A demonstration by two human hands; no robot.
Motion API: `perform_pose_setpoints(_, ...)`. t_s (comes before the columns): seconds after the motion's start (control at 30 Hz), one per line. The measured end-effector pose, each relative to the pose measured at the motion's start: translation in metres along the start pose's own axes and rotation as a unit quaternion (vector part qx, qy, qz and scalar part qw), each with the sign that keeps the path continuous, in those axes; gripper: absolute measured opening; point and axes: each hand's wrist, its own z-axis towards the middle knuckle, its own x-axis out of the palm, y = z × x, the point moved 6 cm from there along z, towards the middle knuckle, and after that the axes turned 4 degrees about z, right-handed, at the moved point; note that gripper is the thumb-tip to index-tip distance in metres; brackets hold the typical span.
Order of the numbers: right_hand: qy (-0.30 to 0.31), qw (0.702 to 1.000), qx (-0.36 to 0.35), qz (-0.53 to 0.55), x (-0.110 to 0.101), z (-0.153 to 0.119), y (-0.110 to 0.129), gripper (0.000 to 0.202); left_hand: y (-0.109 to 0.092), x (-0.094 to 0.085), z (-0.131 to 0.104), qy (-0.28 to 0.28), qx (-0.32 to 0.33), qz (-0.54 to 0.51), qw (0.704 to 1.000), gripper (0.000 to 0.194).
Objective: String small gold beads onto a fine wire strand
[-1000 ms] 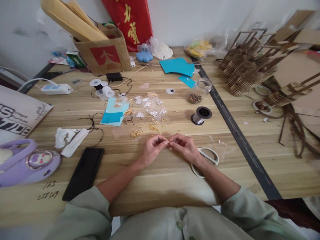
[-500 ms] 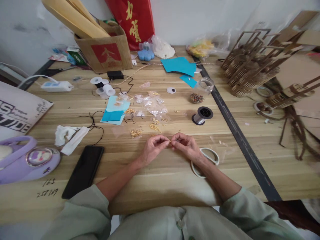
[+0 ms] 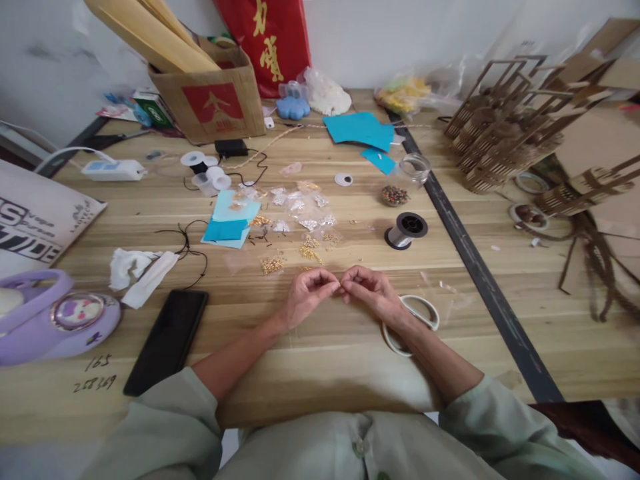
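My left hand (image 3: 311,293) and my right hand (image 3: 370,290) meet fingertip to fingertip above the wooden table. Between their pinched thumbs and forefingers is a tiny gold-coloured bead (image 3: 341,283), mostly covered by the fingers. A faint thin thread or wire seems to hang below my left hand. Just beyond the hands lie heaps of small gold beads (image 3: 271,266) and bags of silver pieces (image 3: 307,217). Under my right forearm rests a pair of scissors with white handles (image 3: 423,312). Farther off on the right stands a spool of silvery wire (image 3: 406,231).
Left of my arms are a black phone (image 3: 167,343), black cord (image 3: 187,248) and a purple container (image 3: 60,320). A jar of mixed beads (image 3: 395,195) and blue sheets (image 3: 360,130) lie farther back. Bamboo baskets (image 3: 505,133) crowd the right, a cardboard box (image 3: 210,100) the back left.
Both hands stay pinched together in nearly the same place. The gold bead between the fingertips shows slightly less clearly now. The camera view has shifted very slightly.
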Motion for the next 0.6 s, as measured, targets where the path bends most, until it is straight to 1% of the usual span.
perform_pose_setpoints(0.23, -0.002, 1.000, -0.020, -0.021, 0.0016, 0.0004, 0.0024, 0.021, 0.0016, -0.0012, 0.0006, -0.011, 0.002, 0.010, 1.000, 0.020)
perform_pose_setpoints(0.6, 0.003, 0.999, -0.020, -0.039, 0.0001, 0.0004, -0.0004, 0.024, 0.0042, -0.0024, 0.0011, -0.019, 0.006, 0.012, 1.000, 0.019)
